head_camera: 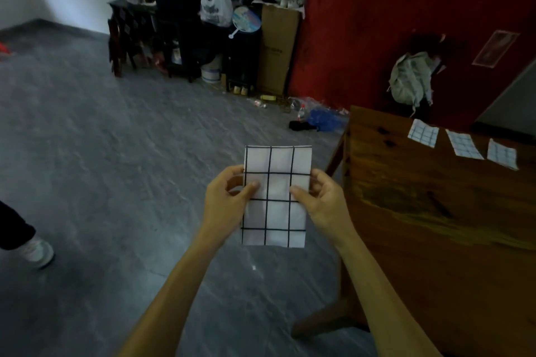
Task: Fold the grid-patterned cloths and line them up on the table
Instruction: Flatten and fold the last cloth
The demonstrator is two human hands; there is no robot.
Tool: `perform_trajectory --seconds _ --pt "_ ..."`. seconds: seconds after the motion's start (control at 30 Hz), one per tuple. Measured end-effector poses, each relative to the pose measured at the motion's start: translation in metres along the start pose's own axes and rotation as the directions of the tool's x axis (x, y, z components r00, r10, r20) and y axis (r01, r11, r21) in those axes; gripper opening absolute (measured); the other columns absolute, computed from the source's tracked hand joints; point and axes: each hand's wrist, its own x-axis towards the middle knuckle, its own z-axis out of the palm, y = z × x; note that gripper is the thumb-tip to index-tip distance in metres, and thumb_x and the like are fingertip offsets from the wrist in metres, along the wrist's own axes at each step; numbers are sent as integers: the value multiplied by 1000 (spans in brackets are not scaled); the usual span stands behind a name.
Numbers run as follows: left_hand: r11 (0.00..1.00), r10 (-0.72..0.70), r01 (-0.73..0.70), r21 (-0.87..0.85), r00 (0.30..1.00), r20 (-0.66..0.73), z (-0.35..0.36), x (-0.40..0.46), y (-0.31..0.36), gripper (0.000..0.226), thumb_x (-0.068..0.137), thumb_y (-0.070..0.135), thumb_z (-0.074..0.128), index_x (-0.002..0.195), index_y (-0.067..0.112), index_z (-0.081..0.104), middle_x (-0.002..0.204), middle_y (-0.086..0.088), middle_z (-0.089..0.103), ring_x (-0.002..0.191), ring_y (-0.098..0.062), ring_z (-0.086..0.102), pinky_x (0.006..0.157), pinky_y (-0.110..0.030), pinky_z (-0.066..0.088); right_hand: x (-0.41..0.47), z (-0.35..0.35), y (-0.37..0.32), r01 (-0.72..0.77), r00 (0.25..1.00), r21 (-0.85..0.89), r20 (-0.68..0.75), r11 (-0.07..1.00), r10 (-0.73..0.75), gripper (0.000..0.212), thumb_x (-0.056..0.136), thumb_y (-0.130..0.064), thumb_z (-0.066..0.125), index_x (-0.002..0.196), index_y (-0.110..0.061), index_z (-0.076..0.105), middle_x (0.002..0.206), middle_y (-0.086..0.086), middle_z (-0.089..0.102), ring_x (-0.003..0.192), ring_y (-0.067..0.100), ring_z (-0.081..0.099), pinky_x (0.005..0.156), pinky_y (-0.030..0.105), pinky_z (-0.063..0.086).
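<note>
A white cloth with a black grid (275,165), folded into an upright rectangle, hangs in the air over the grey floor. My left hand (227,197) pinches its left edge, thumb on the front. On the opposite edge my right hand (322,200) pinches it the same way. To the right stands a brown wooden table (420,226). Three folded grid cloths lie in a row near its far edge: one (423,133), a second (464,144) and a third (502,153).
Another person's shoe and dark trouser leg (34,249) are at the left edge. Dark furniture, a white plastic bag (216,4), a cardboard box (278,49) and floor litter crowd the far wall. A red wall panel with a hanging pale garment (412,78) stands behind the table.
</note>
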Motion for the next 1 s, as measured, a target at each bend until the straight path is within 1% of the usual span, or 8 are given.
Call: perform_trajectory --seconds 0.2,0.33,0.5,0.67,0.77,0.83,0.9,1.0 --pt "1000 -25 25 -4 1000 6 -13 72 -20 22 84 16 70 104 19 65 94 2 71 85 -11 68 74 -23 55 65 28 7 -3 1000 36 -18 999 4 31 86 -4 67 104 -28 59 94 -8 73 91 11 71 72 24 57" --pt "999 -50 50 -8 997 53 8 137 -29 22 84 14 70 104 21 65 96 2 72 86 -12 69 73 -23 56 126 22 19 3 998 86 -65 996 2 33 87 -4 67 109 -27 58 95 -8 73 92 11 71 72 23 56" --pt "997 -49 41 58 988 145 53 237 -30 24 85 14 69 109 17 64 97 0 72 85 -15 70 72 -26 56 224 -6 38 33 989 155 -147 987 -10 37 87 -8 68 116 -28 56 100 -7 73 94 11 70 77 28 58" --pt "991 -27 -3 135 976 215 104 342 -15 26 85 17 70 111 18 63 98 1 72 85 -14 70 74 -32 58 321 -42 37 34 980 152 -201 988 -3 34 88 -10 67 118 -25 57 105 -3 72 96 12 69 86 40 57" --pt "987 -4 -34 157 972 233 136 400 -10 25 85 18 70 109 21 63 96 3 71 82 -10 69 67 -24 57 376 -63 35 48 971 129 -237 990 -16 45 88 -12 68 130 -16 51 106 -1 72 97 13 69 86 40 57" --pt "986 -4 -39 161 967 256 155 430 -13 30 84 21 71 112 18 63 97 3 71 83 -10 69 66 -24 57 405 -74 39 35 961 119 -275 992 -1 53 88 -13 68 136 -12 46 106 0 72 97 13 69 86 40 57" --pt "988 -8 -37 149 957 290 173 461 -19 31 84 21 71 114 17 62 97 4 71 83 -9 69 67 -24 57 433 -84 46 21 953 107 -304 994 13 53 88 -13 68 136 -13 46 107 0 72 97 12 69 86 38 57" --pt "992 -13 -31 124 941 339 198 510 -31 29 84 18 70 112 18 63 98 5 71 84 -8 68 67 -21 55 477 -95 53 -4 938 110 -344 994 42 44 88 -10 68 128 -19 51 103 -1 73 95 12 70 86 40 57"
